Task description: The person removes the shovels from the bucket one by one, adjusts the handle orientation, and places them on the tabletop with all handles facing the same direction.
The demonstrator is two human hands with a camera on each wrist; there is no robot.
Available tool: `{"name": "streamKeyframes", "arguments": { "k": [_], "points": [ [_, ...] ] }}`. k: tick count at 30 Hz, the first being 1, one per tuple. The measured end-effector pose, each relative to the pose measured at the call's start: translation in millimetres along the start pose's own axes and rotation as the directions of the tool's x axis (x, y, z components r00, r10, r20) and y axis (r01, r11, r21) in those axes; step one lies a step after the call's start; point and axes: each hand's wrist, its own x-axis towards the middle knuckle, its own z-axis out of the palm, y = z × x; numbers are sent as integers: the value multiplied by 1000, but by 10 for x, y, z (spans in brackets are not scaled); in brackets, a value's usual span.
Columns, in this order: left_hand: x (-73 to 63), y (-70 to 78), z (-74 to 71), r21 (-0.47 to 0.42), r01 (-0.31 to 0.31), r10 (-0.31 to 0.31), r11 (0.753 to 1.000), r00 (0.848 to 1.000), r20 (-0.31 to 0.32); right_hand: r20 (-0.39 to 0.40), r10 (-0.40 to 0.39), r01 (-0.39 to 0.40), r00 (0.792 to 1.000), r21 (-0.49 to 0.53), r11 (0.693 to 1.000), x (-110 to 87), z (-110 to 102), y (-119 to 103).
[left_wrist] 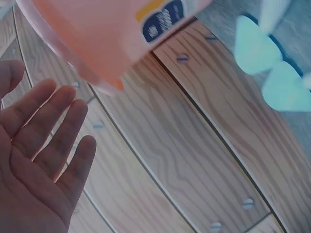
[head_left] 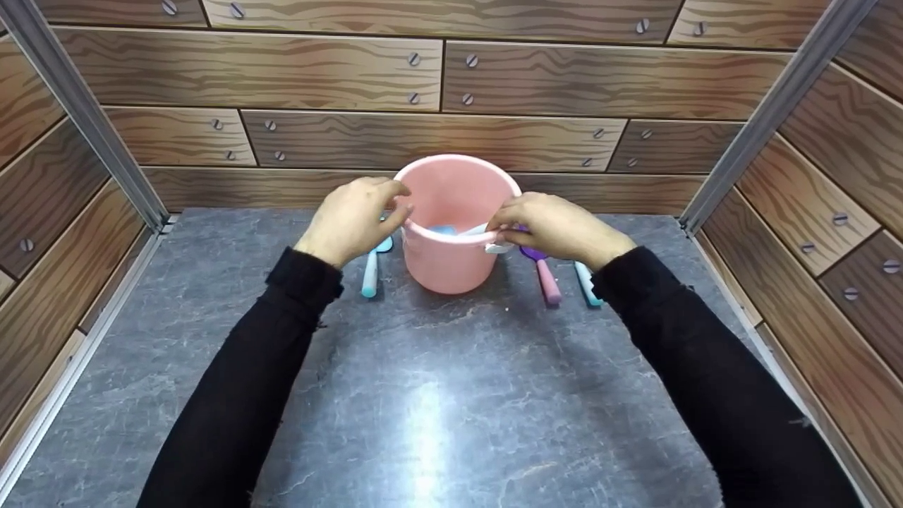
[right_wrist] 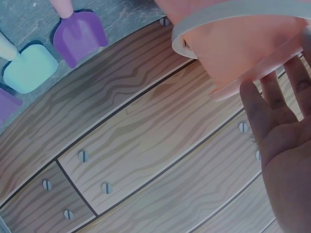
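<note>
A pink plastic bucket (head_left: 451, 264) with a white carrying handle (right_wrist: 233, 14) stands upright near the back wall. Inside it lie a blue piece (head_left: 444, 230) and a pale strip (head_left: 474, 230), partly hidden by the rim. My right hand (head_left: 547, 224) holds the bucket's right rim, fingers over the edge and thumb on the outside. At the left side my left hand (head_left: 358, 215) hovers by the rim; in the left wrist view its fingers (left_wrist: 68, 131) are spread and loosely straight, holding nothing.
Light-blue toy shovels (head_left: 370, 271) lie left of the bucket. On the right lie a purple toy shovel (right_wrist: 80, 36) with a pink handle and a light-blue shovel (right_wrist: 31, 68). Another purple piece (right_wrist: 7, 106) shows beside them. Wood-patterned panels (head_left: 338, 74) enclose the grey surface (head_left: 331, 416).
</note>
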Motion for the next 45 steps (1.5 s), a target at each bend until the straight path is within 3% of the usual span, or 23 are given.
{"name": "streamKeyframes", "arguments": {
  "k": [5, 10, 17, 22, 26, 29, 32, 35, 41, 45],
  "points": [
    [140, 111, 80, 22, -5, 3, 1000, 995, 99, -4, 9, -9, 1000, -5, 1000, -8, 10, -18],
    [271, 196, 154, 45, -4, -6, 999, 975, 222, 5, 22, -22, 1000, -10, 1000, -11, 3, -25],
    [436, 306, 209, 51, -9, -6, 999, 956, 293, 9, 35, -34, 999, -24, 999, -31, -31, -33],
    [533, 407, 224, 70, -43, 15, 997, 934, 357, 20, 0, 0, 1000, -2, 1000, -24, -89, 17],
    [576, 462, 234, 104, -66, 16, 992, 907, 421, 63, -21, 18, 998, 58, 998, -4, -159, 76],
    [584, 483, 232, 124, -61, -6, 990, 878, 479, 106, -22, 12, 994, 98, 995, 10, -198, 98],
    [591, 498, 223, 126, -60, -19, 990, 836, 548, 133, -22, 6, 991, 119, 993, 17, -221, 91],
    [608, 527, 207, 106, -50, -27, 993, 784, 620, 141, -23, 6, 990, 124, 992, 22, -229, 70],
    [687, 640, 191, 61, 27, -63, 998, 678, 732, 149, -9, -10, 989, 126, 992, 26, -214, 40],
    [741, 723, 213, 32, 52, -58, 998, 638, 768, 148, -13, -6, 989, 123, 992, 20, -193, 41]
  ]
}}
